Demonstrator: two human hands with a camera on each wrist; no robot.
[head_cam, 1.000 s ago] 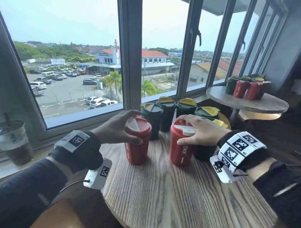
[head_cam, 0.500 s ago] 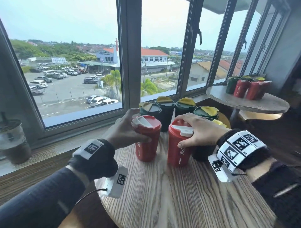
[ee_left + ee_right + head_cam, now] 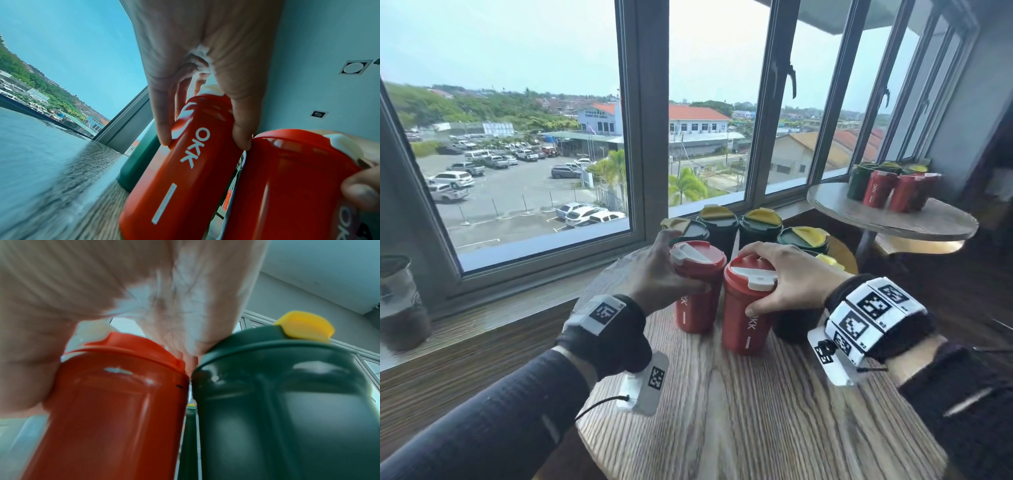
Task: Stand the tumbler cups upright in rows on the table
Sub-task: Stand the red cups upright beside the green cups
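Both hands grip red tumblers: left hand (image 3: pixel 657 270), right hand (image 3: pixel 787 274); we risk toppling crowded green tumblers (image 3: pixel 760 228).

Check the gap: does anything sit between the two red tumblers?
Nothing: the left red tumbler and right red tumbler are nearly touching, seen in head and left wrist views.

We recorded bright, diffuse daylight entering through the window (image 3: pixel 534 137); shadows on the table (image 3: pixel 756 411) were faint. The head view was sharp centrally, with frames bowed toward its edges. The left wrist view smeared the tabletop at lower left. The right wrist view was soft throughout, with pale glare streaks on the red tumbler (image 3: pixel 115 410).
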